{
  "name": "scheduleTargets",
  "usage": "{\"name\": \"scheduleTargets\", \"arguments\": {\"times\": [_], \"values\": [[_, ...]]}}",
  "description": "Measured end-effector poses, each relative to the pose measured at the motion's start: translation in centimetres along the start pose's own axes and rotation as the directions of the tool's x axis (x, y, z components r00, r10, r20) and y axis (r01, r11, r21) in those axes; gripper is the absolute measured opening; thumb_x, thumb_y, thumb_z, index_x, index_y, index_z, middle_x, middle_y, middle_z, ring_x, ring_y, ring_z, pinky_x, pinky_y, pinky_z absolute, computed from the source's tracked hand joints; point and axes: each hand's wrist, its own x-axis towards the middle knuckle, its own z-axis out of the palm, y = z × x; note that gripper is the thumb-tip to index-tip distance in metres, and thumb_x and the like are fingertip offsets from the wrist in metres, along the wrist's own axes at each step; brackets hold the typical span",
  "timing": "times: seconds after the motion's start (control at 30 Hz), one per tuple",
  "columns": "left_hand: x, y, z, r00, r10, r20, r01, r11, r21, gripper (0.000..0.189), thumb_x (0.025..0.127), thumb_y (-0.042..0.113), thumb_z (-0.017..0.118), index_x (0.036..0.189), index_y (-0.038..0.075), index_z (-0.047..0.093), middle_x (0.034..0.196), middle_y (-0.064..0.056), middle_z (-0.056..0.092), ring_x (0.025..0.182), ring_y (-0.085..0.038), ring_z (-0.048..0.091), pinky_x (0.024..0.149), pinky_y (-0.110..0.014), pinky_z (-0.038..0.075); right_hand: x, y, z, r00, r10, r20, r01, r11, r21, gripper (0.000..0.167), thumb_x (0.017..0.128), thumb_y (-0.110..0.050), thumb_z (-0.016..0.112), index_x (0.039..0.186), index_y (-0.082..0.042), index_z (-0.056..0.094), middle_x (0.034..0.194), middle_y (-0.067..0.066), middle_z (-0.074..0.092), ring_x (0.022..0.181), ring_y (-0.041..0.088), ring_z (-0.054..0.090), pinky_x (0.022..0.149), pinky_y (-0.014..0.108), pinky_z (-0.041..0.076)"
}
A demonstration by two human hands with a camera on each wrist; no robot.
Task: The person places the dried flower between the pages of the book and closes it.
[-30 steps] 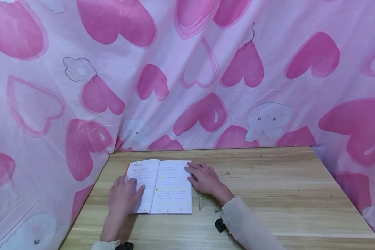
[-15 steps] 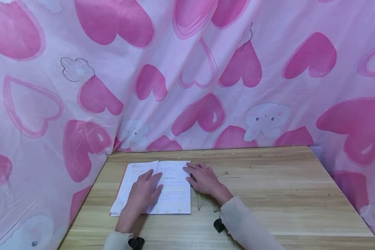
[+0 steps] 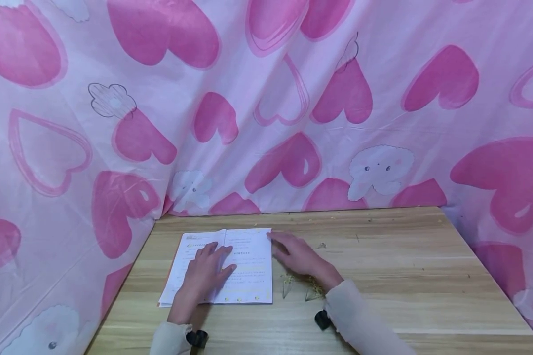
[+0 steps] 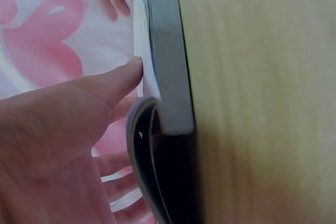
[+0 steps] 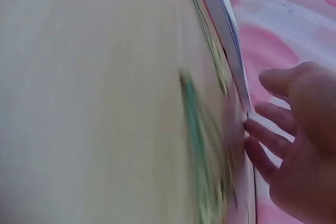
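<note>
An open book [image 3: 248,268] with printed white pages lies on the wooden table. My left hand [image 3: 204,273] reaches over its gutter, fingers spread and relaxed across both pages. In the left wrist view the book's thick lower edge [image 4: 170,56] shows beside my left thumb [image 4: 118,77], and a cover corner curls up. My right hand [image 3: 303,256] is at the right page's upper edge, fingertips close to the border. From the right wrist, its loosely bent fingers [image 5: 273,137] appear beside the book's edge [image 5: 223,24] with nothing gripped.
Thin dried flower sprigs [image 3: 314,288] lie right of the book, partly under my right forearm; another small sprig [image 3: 322,245] lies farther back. Green stems [image 5: 194,145] appear blurred in the right wrist view. A pink heart-patterned cloth [image 3: 284,162] hangs behind the table.
My left hand has moved right from the left page to the gutter, and the left page's lower corner now shows. My right hand has drawn slightly right, off the page.
</note>
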Motion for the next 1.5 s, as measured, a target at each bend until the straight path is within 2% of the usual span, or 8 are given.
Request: {"name": "scheduleTargets", "arguments": {"times": [0.07,0.13,0.33,0.5,0.7,0.97,1.3,1.5], "values": [[0.2,0.0,0.0,1.0,-0.004,0.01,0.004,1.0,0.003,0.057,0.1,0.044,0.076,0.151,0.022,0.064,0.163,-0.023,0.05,0.146,-0.05,0.049,0.106,-0.076,0.047,-0.6,0.7,-0.9,1.0,0.011,-0.027,-0.01,0.999,0.032,0.05,0.108,-0.02,0.066,0.157,-0.015,0.057,0.161,0.006,0.058,0.152,0.032,0.051,0.127,0.058,0.04],[0.3,0.0,0.1,1.0,-0.003,0.013,0.003,1.0,0.003,0.056,0.1,0.044,0.077,0.15,0.023,0.065,0.161,-0.023,0.052,0.144,-0.05,0.051,0.105,-0.076,0.048,-1.5,1.6,-1.9,0.998,0.033,-0.052,-0.032,0.999,0.017,0.047,0.106,-0.019,0.069,0.152,-0.014,0.061,0.156,0.006,0.063,0.148,0.032,0.055,0.124,0.058,0.043],[0.7,-0.3,-0.1,1.0,0.008,0.018,-0.008,1.0,0.017,0.053,0.097,0.045,0.08,0.144,0.024,0.067,0.153,-0.023,0.056,0.134,-0.047,0.055,0.097,-0.071,0.052,-4.4,4.2,-5.3,0.991,0.054,-0.124,-0.074,0.985,-0.155,0.03,0.099,-0.015,0.078,0.129,-0.011,0.074,0.127,0.005,0.073,0.125,0.03,0.064,0.113,0.059,0.049],[0.8,-0.4,-0.3,1.0,0.001,0.028,-0.002,1.0,0.014,0.053,0.097,0.046,0.08,0.144,0.024,0.068,0.149,-0.021,0.058,0.131,-0.045,0.055,0.095,-0.069,0.052,-5.6,5.9,-6.8,0.991,0.088,-0.104,-0.112,0.96,-0.255,0.016,0.097,-0.018,0.082,0.112,-0.015,0.079,0.109,0.0,0.072,0.109,0.024,0.062,0.105,0.058,0.046],[0.6,-0.6,-0.4,1.0,-0.003,0.029,0.003,1.0,0.001,0.054,0.097,0.046,0.08,0.145,0.024,0.068,0.15,-0.021,0.058,0.131,-0.044,0.055,0.094,-0.07,0.052,-5.3,6.2,-7.1,0.989,0.118,-0.088,-0.138,0.949,-0.284,0.012,0.095,-0.026,0.086,0.105,-0.02,0.082,0.103,-0.005,0.071,0.102,0.02,0.061,0.103,0.056,0.047],[0.4,-0.5,-0.1,0.999,-0.015,0.04,0.016,1.0,-0.015,0.055,0.099,0.048,0.077,0.149,0.026,0.064,0.157,-0.019,0.054,0.141,-0.044,0.051,0.102,-0.074,0.048,-5.0,5.9,-6.9,0.989,0.102,-0.104,-0.13,0.944,-0.304,0.009,0.095,-0.022,0.085,0.089,-0.021,0.078,0.09,-0.009,0.066,0.092,0.016,0.059,0.097,0.052,0.049],[0.1,-0.2,0.0,0.999,-0.021,0.047,0.022,1.0,-0.022,0.058,0.1,0.047,0.076,0.152,0.025,0.062,0.16,-0.021,0.051,0.145,-0.045,0.049,0.106,-0.074,0.046,-5.5,5.6,-6.0,0.994,-0.005,-0.11,-0.039,0.919,-0.392,0.015,0.101,-0.013,0.073,0.088,-0.016,0.069,0.095,-0.001,0.063,0.106,0.027,0.059,0.09,0.045,0.043],[-0.1,-0.2,0.0,0.999,0.007,0.05,-0.006,1.0,-0.019,0.068,0.094,0.051,0.081,0.152,0.022,0.06,0.162,-0.025,0.049,0.144,-0.049,0.049,0.108,-0.074,0.047,-5.1,5.4,-5.6,0.992,0.006,-0.127,-0.054,0.924,-0.379,0.014,0.103,-0.012,0.071,0.091,-0.015,0.065,0.096,0.0,0.062,0.104,0.026,0.058,0.093,0.046,0.043]]}}
